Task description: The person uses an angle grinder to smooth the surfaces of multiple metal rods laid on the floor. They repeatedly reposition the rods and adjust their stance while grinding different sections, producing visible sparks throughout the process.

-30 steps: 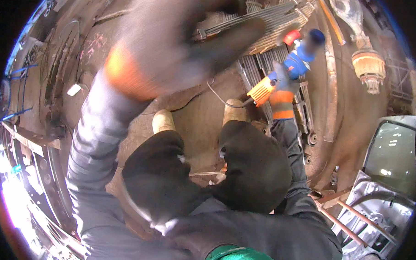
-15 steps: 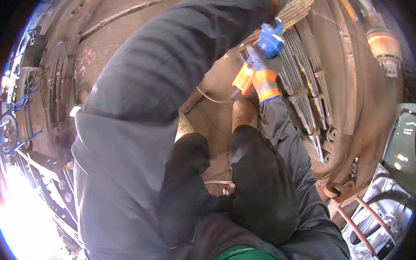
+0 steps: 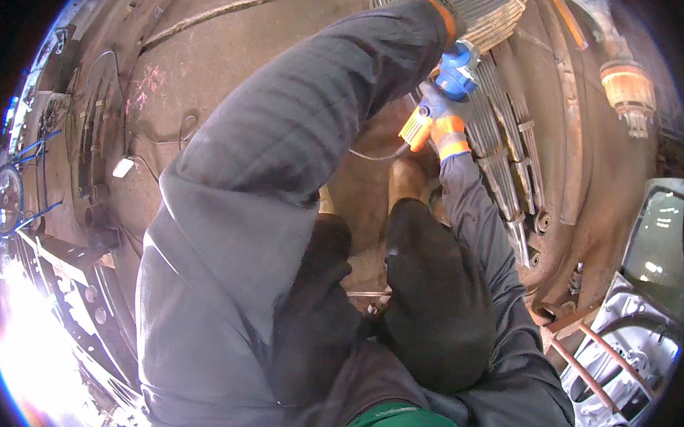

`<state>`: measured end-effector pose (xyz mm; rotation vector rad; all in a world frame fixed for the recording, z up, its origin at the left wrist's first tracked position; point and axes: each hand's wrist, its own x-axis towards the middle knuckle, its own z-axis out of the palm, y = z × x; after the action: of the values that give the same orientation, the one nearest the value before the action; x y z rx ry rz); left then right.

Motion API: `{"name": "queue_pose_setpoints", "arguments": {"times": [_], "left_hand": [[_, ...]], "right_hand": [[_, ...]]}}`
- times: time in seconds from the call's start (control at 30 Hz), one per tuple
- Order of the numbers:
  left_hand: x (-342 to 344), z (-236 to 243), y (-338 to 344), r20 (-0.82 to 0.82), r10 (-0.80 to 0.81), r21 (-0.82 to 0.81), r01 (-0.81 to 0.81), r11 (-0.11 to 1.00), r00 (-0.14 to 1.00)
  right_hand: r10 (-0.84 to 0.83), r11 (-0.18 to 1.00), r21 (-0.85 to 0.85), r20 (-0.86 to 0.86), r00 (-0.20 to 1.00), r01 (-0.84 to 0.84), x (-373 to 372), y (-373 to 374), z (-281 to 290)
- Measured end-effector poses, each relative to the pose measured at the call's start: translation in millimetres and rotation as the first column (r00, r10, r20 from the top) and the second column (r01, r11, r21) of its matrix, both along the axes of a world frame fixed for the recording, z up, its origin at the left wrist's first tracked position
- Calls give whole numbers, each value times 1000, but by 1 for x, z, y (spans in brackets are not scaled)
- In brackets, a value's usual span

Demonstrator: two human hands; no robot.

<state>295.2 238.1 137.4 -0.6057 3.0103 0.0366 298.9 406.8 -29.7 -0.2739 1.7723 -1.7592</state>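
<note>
My right hand (image 3: 442, 108), in a grey glove with an orange cuff, is closed around a corded angle grinder (image 3: 415, 131) with an orange body and a blue front part. The grinder is beside a bundle of steel leaf springs (image 3: 493, 21) at the top of the view. My left arm reaches across from the left. Its gloved hand (image 3: 459, 23) is at that bundle, just above the tool, with its fingers hidden. More long leaf springs (image 3: 496, 170) lie to the right of my right forearm.
The grinder's cord (image 3: 374, 156) passes behind my left sleeve. On the right are a rusty axle part (image 3: 627, 84), a reddish metal frame (image 3: 589, 365) and a vehicle door panel with glass (image 3: 663, 247). Metal parts and a blue-framed wheel (image 3: 9, 198) are on the left.
My left arm has come lower and to the right, so more of its cuff and glove shows. The grinder and right hand have shifted slightly right. A small white thing at left is now uncovered.
</note>
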Motion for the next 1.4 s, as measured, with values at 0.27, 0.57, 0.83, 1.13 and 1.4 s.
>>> {"name": "queue_pose_setpoints", "arguments": {"times": [0.27,0.57,0.83,1.13,1.4], "left_hand": [[8,-30,-23,167,43,-20,-40,999,985],[81,-19,-3,346,94,42,-116,992,933],[97,-41,16,88,233,188,-246,951,968],[126,-45,35,82,216,210,-229,951,973],[88,-55,7,53,237,224,-243,944,970]], "right_hand": [[183,960,206,42,982,-188,-53,-25,-40],[146,964,265,-423,894,-32,-25,0,3],[234,938,333,-392,890,-100,-40,9,19],[285,898,440,-571,770,-6,-28,21,13],[233,927,373,-514,826,-30,-48,1,45]]}}
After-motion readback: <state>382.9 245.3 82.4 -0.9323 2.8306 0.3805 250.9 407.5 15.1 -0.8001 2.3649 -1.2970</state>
